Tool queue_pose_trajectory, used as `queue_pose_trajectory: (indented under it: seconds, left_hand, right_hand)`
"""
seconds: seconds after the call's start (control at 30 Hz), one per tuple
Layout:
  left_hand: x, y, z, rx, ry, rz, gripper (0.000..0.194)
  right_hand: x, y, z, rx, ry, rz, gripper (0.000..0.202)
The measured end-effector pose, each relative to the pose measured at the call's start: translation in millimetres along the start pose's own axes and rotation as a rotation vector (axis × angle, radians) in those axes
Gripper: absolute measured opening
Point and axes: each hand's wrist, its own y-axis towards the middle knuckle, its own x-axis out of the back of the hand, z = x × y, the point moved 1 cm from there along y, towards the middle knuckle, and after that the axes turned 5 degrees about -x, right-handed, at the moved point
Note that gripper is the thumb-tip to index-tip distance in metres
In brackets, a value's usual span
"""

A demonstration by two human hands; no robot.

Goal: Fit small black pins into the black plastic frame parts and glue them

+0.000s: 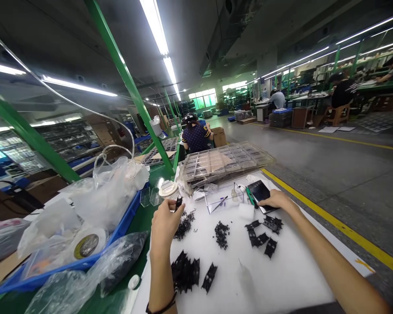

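Note:
My left hand [165,222] pinches a small black plastic part [178,203] above a pile of thin black pieces [185,226]. To the right, my right hand [277,199] has its fingers drawn together at a dark flat device [258,192], close to the end of a green-handled tool [250,197]. What lies between those fingertips is hidden. A heap of tiny black pieces [222,234] sits mid-table. Black plastic frames [273,224] lie loose on the right. More of them are stacked [185,272] by my left forearm, with a single frame [210,278] beside the stack.
A clear box [224,201] stands behind the heaps, with stacked compartment trays [225,161] beyond it. Left of the white table [275,279], a blue bin [118,231] holds plastic bags and a tape roll [87,245]. A co-worker [196,136] sits ahead.

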Motion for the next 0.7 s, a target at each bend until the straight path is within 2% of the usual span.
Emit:
queue_pose_trajectory:
  seconds: [0.17,0.33,0.47,0.57,0.63,0.7]
  left_hand:
    - [-31.4,-16.5,32.4,0.111,0.146,0.050,0.033]
    - [-50.6,-31.4,43.9,0.115,0.227,0.031,0.034]
    - [-67.9,-34.6,34.6,0.092,0.239,0.023,0.034]
    - [-80.2,-34.3,23.1,0.086,0.234,0.022,0.034]
    - [-81.5,-38.2,14.4,0.065,0.216,-0.001,0.034]
    - [-74.1,-50.1,4.7,0.019,0.169,-0.050,0.033]
  right_hand:
    - [13.3,-10.3,-16.9,0.011,0.327,0.192,0.033]
    - [30.8,-41.7,-38.6,0.073,0.786,0.194,0.035]
    - [34.5,-100.7,-47.3,0.263,1.120,0.215,0.033]
    - [25.6,-155.7,-50.0,0.371,1.309,0.218,0.043]
    - [15.5,-189.7,-49.9,0.402,1.407,0.240,0.041]
    - [2.7,-218.3,-48.6,0.390,1.607,0.388,0.050]
